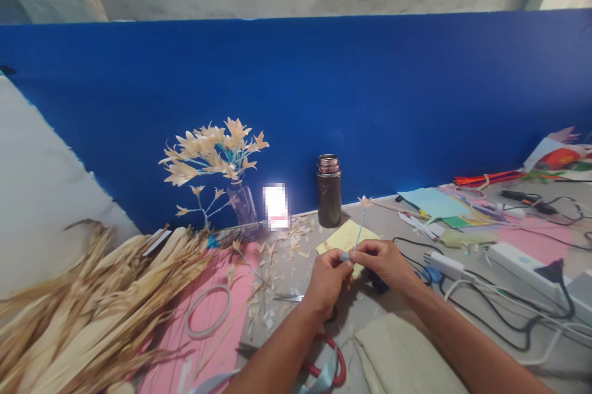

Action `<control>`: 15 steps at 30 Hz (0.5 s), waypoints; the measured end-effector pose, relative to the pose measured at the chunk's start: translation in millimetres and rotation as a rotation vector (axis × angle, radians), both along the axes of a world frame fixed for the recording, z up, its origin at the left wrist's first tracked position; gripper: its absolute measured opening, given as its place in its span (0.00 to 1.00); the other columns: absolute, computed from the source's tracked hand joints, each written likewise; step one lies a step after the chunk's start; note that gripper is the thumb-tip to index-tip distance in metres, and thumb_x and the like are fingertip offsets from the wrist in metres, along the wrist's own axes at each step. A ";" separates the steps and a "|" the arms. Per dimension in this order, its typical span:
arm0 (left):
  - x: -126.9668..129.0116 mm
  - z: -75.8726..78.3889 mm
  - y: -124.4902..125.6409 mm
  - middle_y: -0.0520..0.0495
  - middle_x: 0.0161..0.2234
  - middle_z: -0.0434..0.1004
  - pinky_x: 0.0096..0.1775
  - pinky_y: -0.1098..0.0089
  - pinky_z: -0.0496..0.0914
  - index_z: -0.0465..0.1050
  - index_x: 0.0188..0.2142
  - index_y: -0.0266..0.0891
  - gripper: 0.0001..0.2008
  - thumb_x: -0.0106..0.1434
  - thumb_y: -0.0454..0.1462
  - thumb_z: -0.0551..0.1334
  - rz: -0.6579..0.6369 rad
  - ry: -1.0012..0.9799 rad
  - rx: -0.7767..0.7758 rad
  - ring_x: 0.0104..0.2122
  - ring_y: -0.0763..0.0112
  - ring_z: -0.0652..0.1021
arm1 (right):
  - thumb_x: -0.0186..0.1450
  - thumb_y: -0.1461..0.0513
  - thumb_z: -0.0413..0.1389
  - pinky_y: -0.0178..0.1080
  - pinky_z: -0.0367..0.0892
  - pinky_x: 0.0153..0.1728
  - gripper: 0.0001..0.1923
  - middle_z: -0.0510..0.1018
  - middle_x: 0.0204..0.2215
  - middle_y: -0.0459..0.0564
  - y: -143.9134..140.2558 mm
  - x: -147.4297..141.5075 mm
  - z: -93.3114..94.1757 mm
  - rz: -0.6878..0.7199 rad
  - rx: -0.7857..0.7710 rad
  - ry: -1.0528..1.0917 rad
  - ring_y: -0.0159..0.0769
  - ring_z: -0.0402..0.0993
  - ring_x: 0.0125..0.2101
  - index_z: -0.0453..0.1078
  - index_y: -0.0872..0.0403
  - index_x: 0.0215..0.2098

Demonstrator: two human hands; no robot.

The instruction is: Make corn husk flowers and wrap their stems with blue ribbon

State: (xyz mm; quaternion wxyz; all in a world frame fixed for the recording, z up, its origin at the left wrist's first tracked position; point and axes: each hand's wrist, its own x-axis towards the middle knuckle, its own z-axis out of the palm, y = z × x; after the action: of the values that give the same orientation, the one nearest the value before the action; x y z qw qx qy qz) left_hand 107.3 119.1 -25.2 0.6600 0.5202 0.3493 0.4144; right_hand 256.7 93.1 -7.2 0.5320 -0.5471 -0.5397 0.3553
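Note:
A single pale flower (364,201), which looks like dried corn husk, stands on a thin light blue stem (359,230). My right hand (386,261) pinches the lower part of this stem between thumb and fingers. Close beside it, my left hand (328,277) is closed on a small piece of light blue tape (345,256) at the stem's lower end. A yellow paper sheet (333,240) lies just behind both hands. Scissors (289,298) lie partly hidden behind my left hand. Red-handled scissors (340,360) show beside my left forearm.
Dry corn husks (92,301) pile at left beside pink paper (217,344) with a wire ring (187,314). A clear vase (245,203) of husk flowers (208,150) and a dark open bottle (329,200) stand at the back. Cables and a power strip (522,267) lie right.

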 end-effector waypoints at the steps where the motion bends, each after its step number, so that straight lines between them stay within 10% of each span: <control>1: 0.2 0.0 -0.4 0.55 0.18 0.67 0.22 0.75 0.61 0.70 0.26 0.37 0.10 0.50 0.40 0.69 -0.013 -0.019 -0.012 0.18 0.78 0.66 | 0.51 0.50 0.66 0.36 0.56 0.24 0.16 0.72 0.19 0.45 0.1 1.3 0.0 0.009 -0.001 0.016 0.32 0.61 0.22 0.77 0.54 0.20; 6: 2.4 -2.4 -3.5 0.54 0.20 0.68 0.21 0.75 0.61 0.71 0.26 0.36 0.11 0.48 0.40 0.70 -0.062 -0.084 -0.081 0.18 0.78 0.67 | 0.57 0.44 0.63 0.33 0.48 0.20 0.25 0.63 0.19 0.40 3.6 15.8 -1.3 -0.010 -0.040 0.281 0.28 0.53 0.19 0.80 0.54 0.41; 15: 1.9 -5.0 -5.0 0.51 0.20 0.71 0.21 0.74 0.63 0.73 0.24 0.36 0.08 0.46 0.38 0.68 -0.022 -0.066 -0.080 0.19 0.75 0.71 | 0.54 0.43 0.66 0.34 0.50 0.20 0.23 0.64 0.18 0.42 -1.8 21.1 8.1 -0.129 0.005 0.088 0.29 0.53 0.21 0.76 0.55 0.25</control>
State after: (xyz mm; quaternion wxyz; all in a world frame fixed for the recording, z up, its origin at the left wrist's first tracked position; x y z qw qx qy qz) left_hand 109.2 114.0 -30.2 0.6960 0.4833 0.3380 0.4097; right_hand 277.8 91.4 0.9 0.5785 -0.5632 -0.4803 0.3426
